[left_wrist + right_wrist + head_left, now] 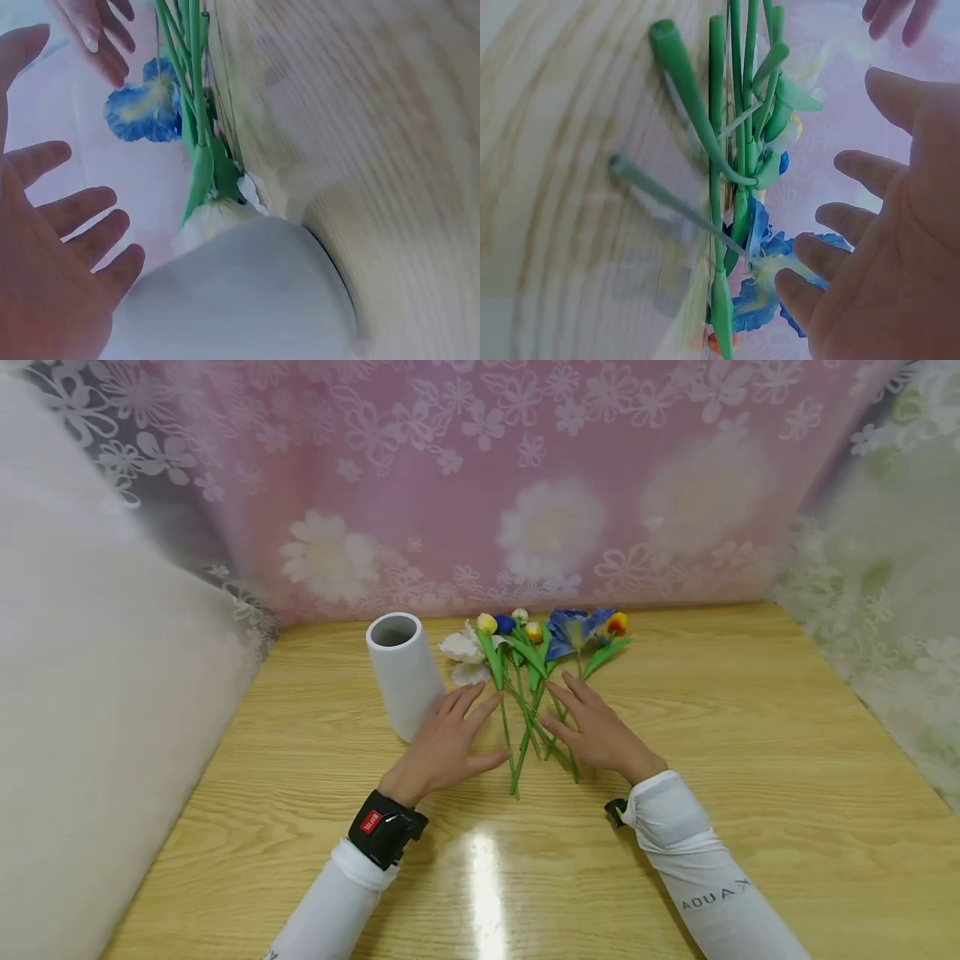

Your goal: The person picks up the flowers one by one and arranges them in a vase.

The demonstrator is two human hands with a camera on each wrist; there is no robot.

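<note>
Two bare hands are held on either side of a spread of flowers [534, 675] on a wood-grained desk [300, 760], before a pink patterned cloth [435, 510]. The blooms are turned toward the cloth, the stems crossed below them. By the left hand [448, 745], held between the white vase [407, 689] and the stems, nothing is gripped; its fingers are spread apart. The fingers of the right hand [606, 733] are likewise parted, near the stems below the large blue flower [572, 633]; whether any stem is touched cannot be told from the head view. The vase is stood upright at the left, with the white flower [462, 647] just beside it.

The likeliest trouble, it is judged, is posed by the tangle: with stems crossed and leaves overlapped, neighbors could be dragged along if a single stem were pulled. A curved stem [681, 82], seen in the right wrist view, could be snagged in the same way. The vase, taller than it is wide and partly hidden by the left hand, could be tipped if that hand were swung outward. Thin blue petals could be creased if the right hand were pressed down on them.
</note>
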